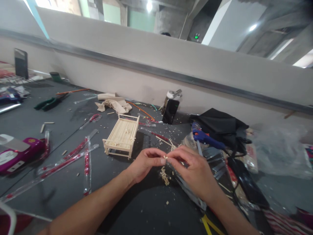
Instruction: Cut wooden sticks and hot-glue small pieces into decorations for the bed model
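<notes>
My left hand (148, 163) and my right hand (193, 166) meet at the fingertips over the dark table. Between them a tiny pale wooden piece (165, 157) is pinched, mostly covered by the fingers. Just below lies a small heap of short cut wooden bits (165, 176). Beyond my right hand rest some thin wooden sticks (172, 144). A miniature bed (122, 132) built from thin wooden sticks stands upright left of my hands, touched by neither; a small bit lies on its slatted top.
A blue glue gun (207, 138) lies at the right by a black bag (217, 125). A phone (170, 111) leans upright near the wall. Plastic-wrapped red strips (87, 166), dark green-handled pliers (50, 102) and a purple device (23, 155) occupy the left. Beige cloth (113, 105) lies behind the bed.
</notes>
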Motion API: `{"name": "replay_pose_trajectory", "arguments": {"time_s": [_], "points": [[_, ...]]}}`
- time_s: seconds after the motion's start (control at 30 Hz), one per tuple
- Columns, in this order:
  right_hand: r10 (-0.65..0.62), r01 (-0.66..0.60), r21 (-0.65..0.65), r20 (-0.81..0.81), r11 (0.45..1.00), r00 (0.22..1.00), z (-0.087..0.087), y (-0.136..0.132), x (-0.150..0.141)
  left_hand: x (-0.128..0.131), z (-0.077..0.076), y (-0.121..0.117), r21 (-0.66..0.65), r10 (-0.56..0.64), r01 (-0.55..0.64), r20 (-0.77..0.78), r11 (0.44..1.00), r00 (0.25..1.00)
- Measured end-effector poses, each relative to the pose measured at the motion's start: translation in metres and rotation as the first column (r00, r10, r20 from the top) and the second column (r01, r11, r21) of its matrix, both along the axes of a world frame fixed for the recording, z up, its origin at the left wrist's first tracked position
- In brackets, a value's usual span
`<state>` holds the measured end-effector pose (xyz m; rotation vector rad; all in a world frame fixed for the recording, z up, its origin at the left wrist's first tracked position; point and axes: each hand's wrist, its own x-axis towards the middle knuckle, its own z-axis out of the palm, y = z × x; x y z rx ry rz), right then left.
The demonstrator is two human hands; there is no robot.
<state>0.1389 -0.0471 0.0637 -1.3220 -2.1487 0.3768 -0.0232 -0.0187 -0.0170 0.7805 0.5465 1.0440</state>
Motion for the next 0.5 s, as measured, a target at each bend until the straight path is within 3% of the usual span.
{"name": "replay_pose_trajectory", "arguments": {"time_s": [0.5], "points": [[0.043,-0.046,0.052,0.052,0.998,0.998,0.0021,0.0004,-0.0007,0.0002,0.0036,-0.0017,0.002,0.031,-0.031,-0.034,1.000,0.999]]}}
